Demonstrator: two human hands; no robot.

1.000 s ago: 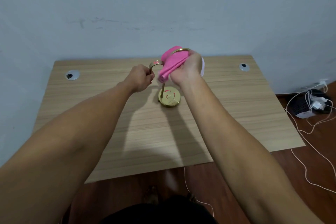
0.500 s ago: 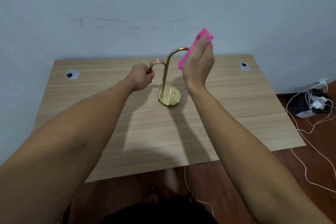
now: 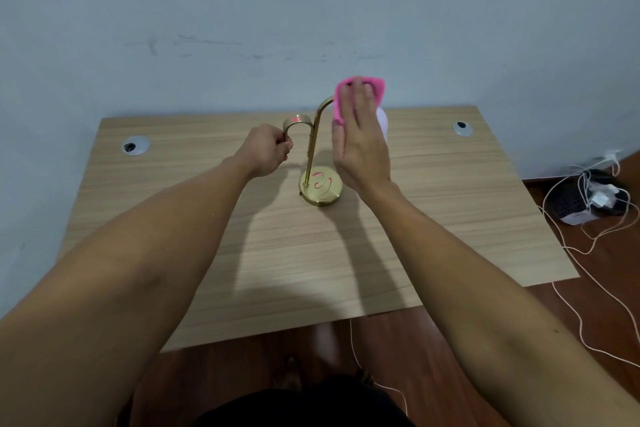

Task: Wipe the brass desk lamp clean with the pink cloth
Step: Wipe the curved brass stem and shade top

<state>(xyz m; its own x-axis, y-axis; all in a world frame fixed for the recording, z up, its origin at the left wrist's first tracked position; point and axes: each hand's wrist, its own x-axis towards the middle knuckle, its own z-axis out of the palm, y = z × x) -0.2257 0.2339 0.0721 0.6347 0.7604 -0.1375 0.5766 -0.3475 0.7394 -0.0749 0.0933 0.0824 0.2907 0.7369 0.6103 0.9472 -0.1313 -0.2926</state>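
Pink cloth (image 3: 360,94) under flat right hand (image 3: 360,146), atop brass lamp (image 3: 313,149).

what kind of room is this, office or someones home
Probably a plain home room or small office, though I can't be sure: a wooden desk with cable grommets against a bare painted wall, chargers and cords on the floor.

Left hand (image 3: 265,153) fisted, fingers curled in grip; right hand (image 3: 360,140) raised, fingers straight.
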